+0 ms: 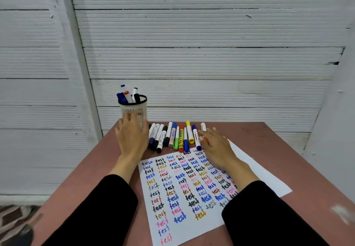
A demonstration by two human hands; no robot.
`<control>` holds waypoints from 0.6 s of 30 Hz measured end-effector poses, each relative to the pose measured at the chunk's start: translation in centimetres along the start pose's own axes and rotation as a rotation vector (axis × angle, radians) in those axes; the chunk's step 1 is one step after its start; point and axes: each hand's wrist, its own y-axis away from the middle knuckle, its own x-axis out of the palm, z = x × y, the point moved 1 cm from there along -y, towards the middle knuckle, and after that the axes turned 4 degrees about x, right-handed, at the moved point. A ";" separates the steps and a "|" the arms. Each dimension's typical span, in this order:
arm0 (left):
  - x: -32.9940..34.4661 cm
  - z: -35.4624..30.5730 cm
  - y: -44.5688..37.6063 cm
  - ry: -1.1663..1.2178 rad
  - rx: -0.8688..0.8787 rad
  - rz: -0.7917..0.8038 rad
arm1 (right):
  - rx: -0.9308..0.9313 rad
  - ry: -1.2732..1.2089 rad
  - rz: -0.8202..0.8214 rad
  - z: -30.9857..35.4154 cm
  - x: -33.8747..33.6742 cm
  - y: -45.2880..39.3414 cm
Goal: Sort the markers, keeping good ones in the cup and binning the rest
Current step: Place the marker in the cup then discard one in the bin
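Table (269, 149) | test sheet (182, 188) | left hand (132, 136) possibly blocking cup (134, 109)

Your left hand (132, 136) motion-blurred, fingertips covering lower front of cup (134, 109). Your right hand (215, 146) hides part of far-right marker (203, 126) and sheet's (255, 169) top rows. Sleeves cover sheet's lower right corner. Blurred white shape (343, 214) at right edge unidentifiable.

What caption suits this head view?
Both hands, left and right, open over a row of coloured markers between white mesh cup and scribbled test sheet.
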 end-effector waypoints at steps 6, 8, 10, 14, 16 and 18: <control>0.6 1.8 -2.6 -0.108 0.161 -0.114 | -0.089 0.045 0.060 1.1 0.8 0.0; 1.2 1.9 -3.3 -0.139 0.208 -0.089 | -0.086 0.062 0.092 1.1 1.0 0.0; 1.7 1.9 -3.7 -0.166 0.242 -0.072 | -0.081 0.068 0.111 1.1 1.1 0.0; 2.1 1.6 -4.3 -0.309 0.275 -0.056 | -0.074 0.081 0.133 1.1 1.2 -0.1; 2.1 1.4 -4.7 -0.411 0.259 0.004 | -0.069 0.084 0.141 1.1 1.2 -0.1; 1.9 1.2 -5.1 -0.466 0.211 0.066 | -0.067 0.085 0.146 1.1 1.2 -0.1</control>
